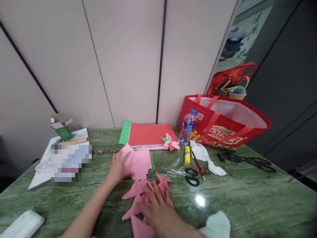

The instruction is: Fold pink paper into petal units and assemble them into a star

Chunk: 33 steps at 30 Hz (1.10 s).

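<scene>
My left hand (118,167) is at the near left edge of some flat pink paper (142,162), with the thumb and fingers closed about that edge. Part of the grip is hidden behind the hand. Under my right hand (158,206) lie several folded pink paper pieces (135,190) with pointed ends, loosely bunched. The right fingers are spread out and rest over these pieces, covering some of them. Farther back, a pink and green paper star flower (170,142) rests at the right corner of a red paper stack (151,134).
Scissors (190,177), a glue stick (187,155), a pencil (198,165) and crumpled tissue (203,153) lie to the right. Behind them stand a water bottle (188,127) and a red shopping bag (223,129). A small green box (63,130) is at left, black scissors (255,161) far right.
</scene>
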Each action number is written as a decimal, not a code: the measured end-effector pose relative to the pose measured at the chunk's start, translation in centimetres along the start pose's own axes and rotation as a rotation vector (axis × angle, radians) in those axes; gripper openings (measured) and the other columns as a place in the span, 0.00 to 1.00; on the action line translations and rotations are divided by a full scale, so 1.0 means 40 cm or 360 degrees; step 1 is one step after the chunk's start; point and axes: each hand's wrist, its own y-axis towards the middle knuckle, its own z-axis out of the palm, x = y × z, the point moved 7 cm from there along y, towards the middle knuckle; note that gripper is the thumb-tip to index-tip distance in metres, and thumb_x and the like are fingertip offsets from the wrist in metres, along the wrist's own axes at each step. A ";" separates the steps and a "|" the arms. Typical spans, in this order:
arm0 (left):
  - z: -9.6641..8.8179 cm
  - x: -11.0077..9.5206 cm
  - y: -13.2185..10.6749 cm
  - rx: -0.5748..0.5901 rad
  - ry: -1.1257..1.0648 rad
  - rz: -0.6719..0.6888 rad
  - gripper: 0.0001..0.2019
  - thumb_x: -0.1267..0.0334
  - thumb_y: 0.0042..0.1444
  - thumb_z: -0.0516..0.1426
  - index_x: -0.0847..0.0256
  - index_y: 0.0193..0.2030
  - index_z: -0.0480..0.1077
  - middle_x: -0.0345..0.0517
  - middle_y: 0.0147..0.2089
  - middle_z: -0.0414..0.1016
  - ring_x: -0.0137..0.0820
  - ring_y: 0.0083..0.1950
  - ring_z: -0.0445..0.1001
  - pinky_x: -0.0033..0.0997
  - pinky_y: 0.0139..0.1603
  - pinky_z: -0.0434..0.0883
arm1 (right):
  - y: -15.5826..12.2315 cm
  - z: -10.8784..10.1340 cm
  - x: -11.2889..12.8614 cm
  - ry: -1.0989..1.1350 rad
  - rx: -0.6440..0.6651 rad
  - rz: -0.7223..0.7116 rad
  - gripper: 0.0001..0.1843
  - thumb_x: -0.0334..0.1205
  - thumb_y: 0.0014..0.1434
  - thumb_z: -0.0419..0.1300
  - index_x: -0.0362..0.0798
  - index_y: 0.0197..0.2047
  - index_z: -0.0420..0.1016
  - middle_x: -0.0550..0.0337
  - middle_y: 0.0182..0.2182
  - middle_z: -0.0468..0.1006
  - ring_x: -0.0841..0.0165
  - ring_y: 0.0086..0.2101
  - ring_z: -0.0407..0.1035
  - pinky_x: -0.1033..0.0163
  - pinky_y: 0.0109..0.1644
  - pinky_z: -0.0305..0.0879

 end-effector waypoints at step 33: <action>0.000 -0.089 -0.018 0.0244 0.0033 0.0248 0.20 0.59 0.44 0.60 0.60 0.46 0.72 0.54 0.44 0.67 0.43 0.45 0.68 0.40 0.46 0.65 | 0.111 -0.159 -0.180 0.0662 -0.0484 0.0483 0.24 0.37 0.51 0.57 0.47 0.52 0.63 0.51 0.44 0.70 0.64 0.40 0.67 0.62 0.44 0.60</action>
